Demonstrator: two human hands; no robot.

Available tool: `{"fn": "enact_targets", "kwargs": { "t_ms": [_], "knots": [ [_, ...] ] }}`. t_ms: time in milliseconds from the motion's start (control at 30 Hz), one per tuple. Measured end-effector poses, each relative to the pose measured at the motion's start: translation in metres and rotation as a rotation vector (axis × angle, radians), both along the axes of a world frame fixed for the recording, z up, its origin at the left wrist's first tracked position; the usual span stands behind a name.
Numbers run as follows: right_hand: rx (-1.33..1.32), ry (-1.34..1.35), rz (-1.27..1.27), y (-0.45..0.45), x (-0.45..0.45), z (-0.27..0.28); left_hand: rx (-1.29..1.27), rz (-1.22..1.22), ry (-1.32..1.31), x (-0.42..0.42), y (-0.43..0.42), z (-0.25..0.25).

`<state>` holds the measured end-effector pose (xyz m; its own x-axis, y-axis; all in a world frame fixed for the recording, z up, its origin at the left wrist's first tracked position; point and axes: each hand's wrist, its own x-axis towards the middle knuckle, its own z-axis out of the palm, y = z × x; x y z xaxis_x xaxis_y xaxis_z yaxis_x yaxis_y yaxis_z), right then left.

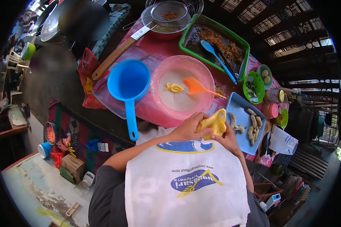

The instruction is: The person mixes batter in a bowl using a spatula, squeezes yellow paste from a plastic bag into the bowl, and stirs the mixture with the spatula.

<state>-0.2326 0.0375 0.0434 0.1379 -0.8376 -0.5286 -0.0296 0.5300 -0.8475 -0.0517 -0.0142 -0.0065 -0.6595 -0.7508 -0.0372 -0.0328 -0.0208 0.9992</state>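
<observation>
Both of my hands hold a crumpled yellow packet (216,123) close to the top of my white apron. My left hand (191,128) is closed on its left side, with the thumb across its front. Fingers of my right hand (228,137) grip the lower right side. Just beyond is a pink bowl (159,70) of white contents (176,102), which I cannot tell as powder or batter. A soft yellow squiggle (173,88) lies on top, and an orange spatula (194,86) leans in the bowl.
A blue dipper (129,81) stands left of the bowl. On the right, a blue tray (244,111) carries peeled bananas (254,126). Behind are a green-rimmed tray (216,24) with brown crumbs and a strainer (168,11) with a long wooden handle (113,58).
</observation>
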Motion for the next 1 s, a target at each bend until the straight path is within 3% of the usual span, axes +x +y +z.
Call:
{"fn": "enact_targets", "kwargs": {
  "t_ms": [367, 567, 867, 1000],
  "knots": [
    [-0.036, 0.037, 0.027, -0.018, 0.003, 0.000, 0.043, 0.100, 0.005, -0.002, -0.004, -0.002],
    [-0.172, 0.248, 0.063, -0.035, 0.006, -0.027, 0.123, 0.222, -0.046, -0.003, -0.004, -0.007],
    [-0.350, 0.598, 0.325, -0.078, 0.027, -0.018, 0.228, 0.295, -0.148, -0.002, -0.009, -0.023],
    [-0.225, 0.485, 0.398, -0.095, 0.035, -0.022, 0.365, 0.320, -0.183, -0.002, -0.011, -0.024]
  ]
}}
